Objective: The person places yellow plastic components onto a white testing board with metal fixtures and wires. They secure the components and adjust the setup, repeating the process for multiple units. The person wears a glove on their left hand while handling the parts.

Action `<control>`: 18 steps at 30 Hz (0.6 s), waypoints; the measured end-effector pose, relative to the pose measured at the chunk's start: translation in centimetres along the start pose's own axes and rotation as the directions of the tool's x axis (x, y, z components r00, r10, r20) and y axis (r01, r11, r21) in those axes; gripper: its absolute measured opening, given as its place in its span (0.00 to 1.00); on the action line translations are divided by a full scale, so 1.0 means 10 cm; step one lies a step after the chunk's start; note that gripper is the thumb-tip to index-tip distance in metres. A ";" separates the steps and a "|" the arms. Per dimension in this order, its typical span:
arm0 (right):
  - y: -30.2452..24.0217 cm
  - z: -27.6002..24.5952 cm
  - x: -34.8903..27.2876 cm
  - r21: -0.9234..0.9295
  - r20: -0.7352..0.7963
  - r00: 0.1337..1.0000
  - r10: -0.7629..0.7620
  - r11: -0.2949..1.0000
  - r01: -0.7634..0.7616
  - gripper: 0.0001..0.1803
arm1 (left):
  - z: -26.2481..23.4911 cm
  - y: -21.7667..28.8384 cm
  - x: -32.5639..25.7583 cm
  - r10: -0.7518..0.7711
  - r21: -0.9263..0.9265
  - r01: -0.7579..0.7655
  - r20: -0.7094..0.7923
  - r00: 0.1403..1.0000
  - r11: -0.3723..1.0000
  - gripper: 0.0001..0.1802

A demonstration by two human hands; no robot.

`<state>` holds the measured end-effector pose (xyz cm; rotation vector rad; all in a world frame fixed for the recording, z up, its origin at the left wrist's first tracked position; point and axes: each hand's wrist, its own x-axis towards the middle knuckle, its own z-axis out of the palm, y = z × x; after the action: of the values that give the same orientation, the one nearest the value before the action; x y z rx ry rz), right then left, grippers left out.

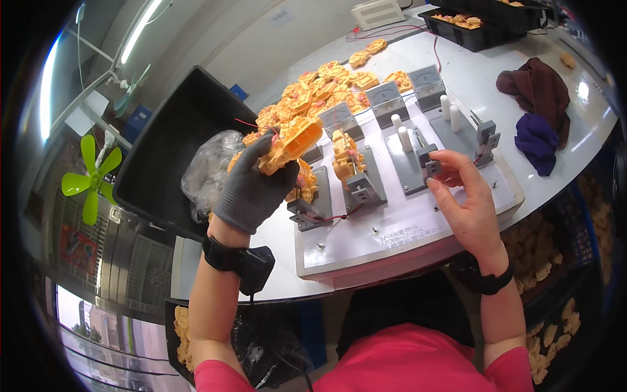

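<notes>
My left hand, in a dark grey glove, is closed on a yellow-orange plastic toy housing with a hollow rectangular side. It holds the housing above the left end of a white test fixture board. My bare right hand pinches a small grey end block between thumb and fingers. That block belongs to a station with two white pegs and no housing on it. Another housing lies in the station to its left, and one more sits partly behind my left hand.
A heap of yellow-orange housings lies behind the fixture's grey meters. At left stands a large black bin with a clear plastic bag. Dark cloths lie at right, and black trays stand at the back.
</notes>
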<state>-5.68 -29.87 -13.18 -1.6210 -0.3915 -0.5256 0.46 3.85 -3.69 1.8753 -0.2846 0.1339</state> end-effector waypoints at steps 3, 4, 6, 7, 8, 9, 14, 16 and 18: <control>0.00 -0.01 0.01 0.004 -0.001 1.000 0.003 1.000 -0.003 0.20 | 0.14 0.19 -0.01 0.117 0.352 -0.161 0.145 0.983 0.922 0.22; 0.00 -0.04 0.01 -0.003 -0.003 1.000 0.006 1.000 -0.006 0.20 | 0.21 0.29 0.00 0.133 0.415 -0.210 0.206 0.969 0.885 0.22; -0.02 -0.03 0.01 0.001 0.008 1.000 0.009 1.000 -0.009 0.20 | 0.13 0.32 0.00 -0.033 -0.098 0.054 0.202 0.979 0.994 0.19; -0.02 -0.02 0.01 -0.001 0.012 1.000 0.009 1.000 -0.009 0.20 | 0.12 0.38 0.04 -0.192 -0.485 0.304 0.268 0.944 0.820 0.18; -0.03 -0.02 0.00 -0.006 0.013 1.000 0.010 1.000 -0.009 0.20 | 0.11 0.41 0.07 -0.293 -0.751 0.486 0.391 0.873 0.447 0.18; -0.03 -0.02 0.00 -0.005 0.011 1.000 0.009 1.000 -0.009 0.20 | 0.12 0.43 0.08 -0.298 -0.749 0.490 0.392 0.871 0.447 0.18; -0.02 -0.03 0.00 -0.004 0.005 1.000 0.008 1.000 -0.008 0.20 | 0.10 0.29 0.12 -0.215 -0.612 0.351 0.286 0.934 0.709 0.17; -0.03 0.02 0.00 0.011 -0.011 1.000 -0.010 1.000 0.010 0.18 | 0.07 0.21 0.22 -0.073 -0.336 0.172 0.286 0.955 0.926 0.17; -0.04 -0.02 0.00 0.042 0.013 1.000 0.014 0.999 -0.015 0.15 | 0.19 0.27 0.26 0.382 0.375 -0.512 0.369 0.847 0.773 0.16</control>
<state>-5.90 -29.99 -12.81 -1.5866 -0.3979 -0.4930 2.13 0.93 -1.19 2.2697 -0.9781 0.2931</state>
